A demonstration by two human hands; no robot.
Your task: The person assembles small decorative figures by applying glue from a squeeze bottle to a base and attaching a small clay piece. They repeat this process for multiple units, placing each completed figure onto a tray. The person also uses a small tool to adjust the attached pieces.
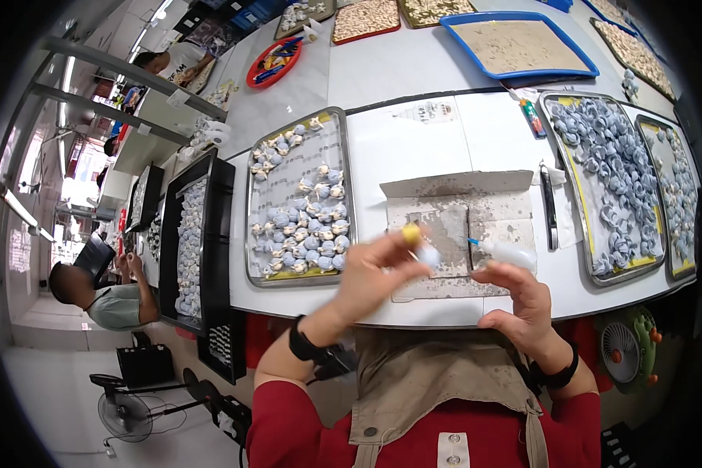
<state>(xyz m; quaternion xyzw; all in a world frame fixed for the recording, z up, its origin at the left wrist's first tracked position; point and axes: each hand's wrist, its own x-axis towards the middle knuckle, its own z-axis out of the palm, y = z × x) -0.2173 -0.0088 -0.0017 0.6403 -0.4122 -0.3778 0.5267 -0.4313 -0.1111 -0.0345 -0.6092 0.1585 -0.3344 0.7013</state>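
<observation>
My left hand [374, 277], blurred by motion, is closed in a pinch over the left part of a stained cardboard sheet [503, 210]. A small pale blue-and-white piece [427, 254] shows at its fingertips; its exact form is smeared. One finger wears a yellow finger cover [410, 232]. A white squeeze bottle [508, 254] with a thin blue nozzle lies tilted at the right part of the cardboard. Just below the bottle is my right hand [524, 306], its fingers curved and apart from the thumb, with nothing visible between them.
To the left stands a tray of small blue-and-white figures [308, 253]. Trays of curled blue-grey pieces [612, 179] stand to the right, beside black tweezers [550, 207]. Further back are a blue tray [522, 47] and a red basket [274, 62]. Another person [105, 292] works at far left.
</observation>
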